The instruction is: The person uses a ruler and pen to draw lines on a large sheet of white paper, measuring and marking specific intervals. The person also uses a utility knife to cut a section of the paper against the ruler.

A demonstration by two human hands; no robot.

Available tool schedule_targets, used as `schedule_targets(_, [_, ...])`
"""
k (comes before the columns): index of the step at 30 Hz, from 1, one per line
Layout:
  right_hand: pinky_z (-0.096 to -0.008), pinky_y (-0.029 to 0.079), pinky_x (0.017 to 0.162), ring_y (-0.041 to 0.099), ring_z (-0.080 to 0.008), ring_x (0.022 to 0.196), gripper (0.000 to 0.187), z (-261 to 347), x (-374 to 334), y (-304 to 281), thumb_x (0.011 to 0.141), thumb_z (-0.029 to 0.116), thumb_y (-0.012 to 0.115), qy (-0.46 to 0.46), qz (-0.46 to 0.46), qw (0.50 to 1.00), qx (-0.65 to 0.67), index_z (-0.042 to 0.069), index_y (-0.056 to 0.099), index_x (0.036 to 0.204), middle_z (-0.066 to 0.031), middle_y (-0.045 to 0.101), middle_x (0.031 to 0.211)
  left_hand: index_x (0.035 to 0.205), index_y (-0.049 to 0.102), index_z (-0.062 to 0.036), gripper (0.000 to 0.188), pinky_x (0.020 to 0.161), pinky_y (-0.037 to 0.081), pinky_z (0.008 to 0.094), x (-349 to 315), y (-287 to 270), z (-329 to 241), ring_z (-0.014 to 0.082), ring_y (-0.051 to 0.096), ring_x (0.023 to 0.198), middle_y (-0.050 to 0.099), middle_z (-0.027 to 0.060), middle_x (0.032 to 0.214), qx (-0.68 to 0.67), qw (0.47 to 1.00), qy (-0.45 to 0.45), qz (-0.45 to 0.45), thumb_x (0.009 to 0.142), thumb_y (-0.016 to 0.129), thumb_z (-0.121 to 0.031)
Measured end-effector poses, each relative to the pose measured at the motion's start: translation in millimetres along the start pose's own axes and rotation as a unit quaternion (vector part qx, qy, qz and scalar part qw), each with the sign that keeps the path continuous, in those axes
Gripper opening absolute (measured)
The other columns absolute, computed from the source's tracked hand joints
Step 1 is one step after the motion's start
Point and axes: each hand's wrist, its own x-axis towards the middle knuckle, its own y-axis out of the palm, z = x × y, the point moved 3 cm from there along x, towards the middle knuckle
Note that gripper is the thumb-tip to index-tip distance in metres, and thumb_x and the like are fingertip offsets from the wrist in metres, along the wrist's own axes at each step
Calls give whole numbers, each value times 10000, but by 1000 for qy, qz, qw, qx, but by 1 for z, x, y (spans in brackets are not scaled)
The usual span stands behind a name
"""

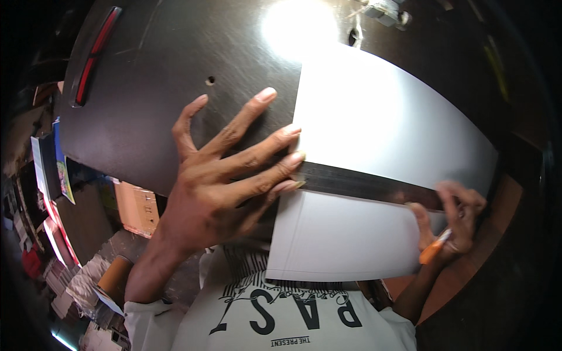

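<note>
A large white sheet (345, 234) lies on the dark tabletop, with fine lines along its lower-left margins. Across it rests a dark flat ruler (363, 185). My left hand (219, 181) is spread open. Some of its fingertips press at the sheet's left edge beside the ruler's left end, while the others reach over the bare table. At the ruler's right end, my right hand (453, 216) is slightly blurred, its fingers touching or close to the ruler. Tucked in that hand is a slim orange-and-white tool (432, 251); its kind is unclear.
A long red-and-black piece (96, 58) lies at the table's far left, and a small hole (211, 81) pierces the top. Grey fittings (383, 10) stand at the far edge. Below left are a cardboard box (136, 207) and paper stacks (82, 292). Strong light glares off the sheet.
</note>
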Motion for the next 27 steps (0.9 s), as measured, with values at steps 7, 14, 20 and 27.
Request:
schedule_targets(7, [-288,537,783,624,-254,1047,516,11,52,-14,1075,523,338,210,-10,806,553,39,496,1162,-216,570,1212,1098,791,-274,268,1231,91,597,0,1,4,318,413,1477,701,-5,1325,13,1000,5,8,839,805,-342])
schedule_targets(14, [-354,610,857,716,-241,956,250,43,72,46,905,-168,623,195,142,800,549,0,499,1042,-200,669,1013,1093,794,-287,273,1229,74,601,0,4,2,324,437,1461,720,-13,1288,37,999,0,-5,846,786,-402])
schedule_targets(20, [-345,615,853,697,-221,947,240,42,75,67,912,-172,614,94,162,852,489,-32,504,1074,-178,645,980,1066,801,-297,262,1230,63,601,0,4,3,323,447,1453,728,-17,1270,32,999,-8,-9,834,791,-418])
schedule_targets(27, [-342,612,833,688,-222,905,262,38,64,76,897,-179,633,92,103,833,536,-26,492,1057,-177,638,961,1064,801,-296,275,1237,54,606,-2,6,5,320,450,1450,726,-24,1274,27,1000,0,-11,820,801,-421])
